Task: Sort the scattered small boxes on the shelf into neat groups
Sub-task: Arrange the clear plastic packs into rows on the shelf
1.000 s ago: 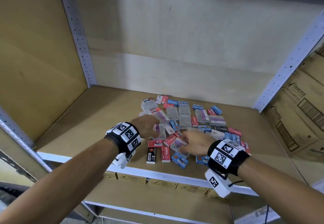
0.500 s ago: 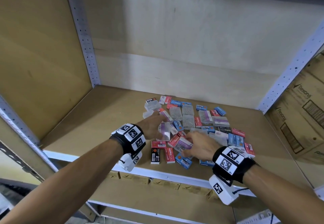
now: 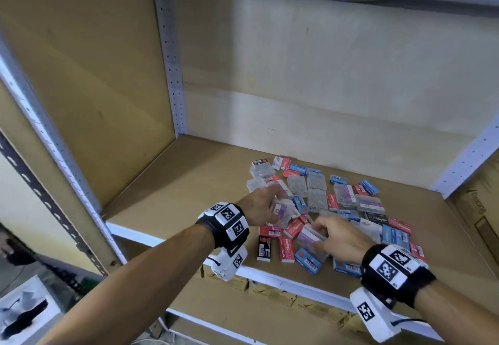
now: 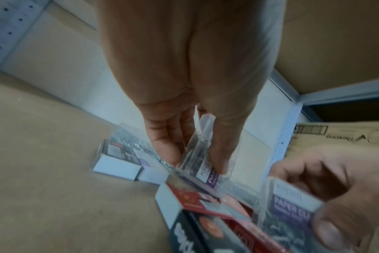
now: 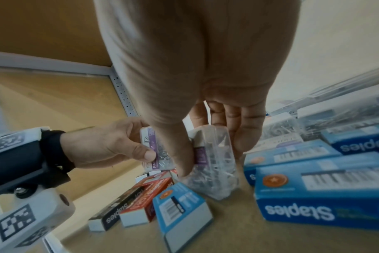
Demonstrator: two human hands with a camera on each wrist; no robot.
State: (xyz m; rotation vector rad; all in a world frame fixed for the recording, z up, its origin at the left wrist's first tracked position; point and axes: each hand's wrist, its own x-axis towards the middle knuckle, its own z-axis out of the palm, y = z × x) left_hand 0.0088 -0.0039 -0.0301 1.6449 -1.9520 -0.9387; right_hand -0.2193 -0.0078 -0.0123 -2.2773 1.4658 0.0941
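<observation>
Head view | L hand [image 3: 260,207] grips clear clip box [image 3: 283,211], tilted up | R hand [image 3: 341,239] pinches 2nd clear box [image 3: 307,236]

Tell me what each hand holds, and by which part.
Left hand pinches a clear paper-clip box by its faces; right hand grips another clear paper-clip box by its sides.

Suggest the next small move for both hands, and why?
Probably carry both clear paper-clip boxes to the bare shelf board at left and set them side by side: the left hand and right hand each grip one, lifted off the mixed pile.
</observation>
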